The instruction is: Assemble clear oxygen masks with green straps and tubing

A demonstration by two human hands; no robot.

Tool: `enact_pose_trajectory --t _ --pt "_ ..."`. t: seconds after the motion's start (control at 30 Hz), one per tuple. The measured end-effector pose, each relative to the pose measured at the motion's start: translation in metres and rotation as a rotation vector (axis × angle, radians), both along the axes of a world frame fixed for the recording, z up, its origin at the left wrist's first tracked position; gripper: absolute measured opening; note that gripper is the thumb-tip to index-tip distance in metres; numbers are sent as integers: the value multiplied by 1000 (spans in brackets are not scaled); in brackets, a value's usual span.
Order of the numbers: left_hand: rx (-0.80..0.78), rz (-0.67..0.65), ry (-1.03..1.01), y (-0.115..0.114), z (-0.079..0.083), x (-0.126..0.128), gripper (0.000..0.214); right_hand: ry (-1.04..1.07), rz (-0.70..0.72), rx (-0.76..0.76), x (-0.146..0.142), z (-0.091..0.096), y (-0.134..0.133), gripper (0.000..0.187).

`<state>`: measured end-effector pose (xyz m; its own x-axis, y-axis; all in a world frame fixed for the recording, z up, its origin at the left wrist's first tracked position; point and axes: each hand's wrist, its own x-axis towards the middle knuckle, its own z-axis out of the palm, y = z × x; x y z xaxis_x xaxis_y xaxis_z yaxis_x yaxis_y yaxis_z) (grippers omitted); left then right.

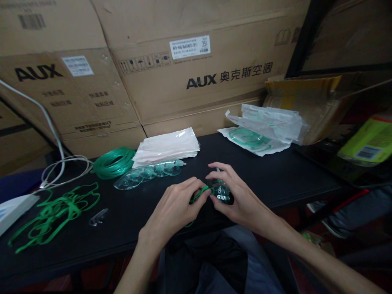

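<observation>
Left hand (177,204), right hand (241,202) grip mask (223,192); pouch (273,148) seemingly holds tubing (247,138).

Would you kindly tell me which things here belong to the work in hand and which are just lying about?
In hand: left hand pinching green strap; right hand holding clear mask; spare straps; spare masks.
Lying about: green tubing coil; stack of bags; opened packets; white cable; cardboard boxes.
</observation>
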<state>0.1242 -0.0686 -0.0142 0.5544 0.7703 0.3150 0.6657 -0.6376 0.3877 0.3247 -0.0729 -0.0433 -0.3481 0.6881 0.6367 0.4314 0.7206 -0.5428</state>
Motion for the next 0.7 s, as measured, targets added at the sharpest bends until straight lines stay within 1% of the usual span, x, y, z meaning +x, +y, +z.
enact_pose_trajectory --t 0.1,0.23,0.33,0.5,0.7 --pt "15 -10 0 -1 1 0 14 -22 -23 14 0 -2 -1 44" --pt "49 -35 6 -3 3 1 14 -30 -42 59 -2 -3 -1 33" --pt "81 -53 -4 -4 4 1 15 -38 -46 81 -3 -4 -1 30" --pt "143 -95 -23 -4 2 -1 19 -18 -54 58 -2 -4 -2 31" --pt "166 -145 -62 -5 1 -2 25 -10 -65 34 -3 0 -3 27"
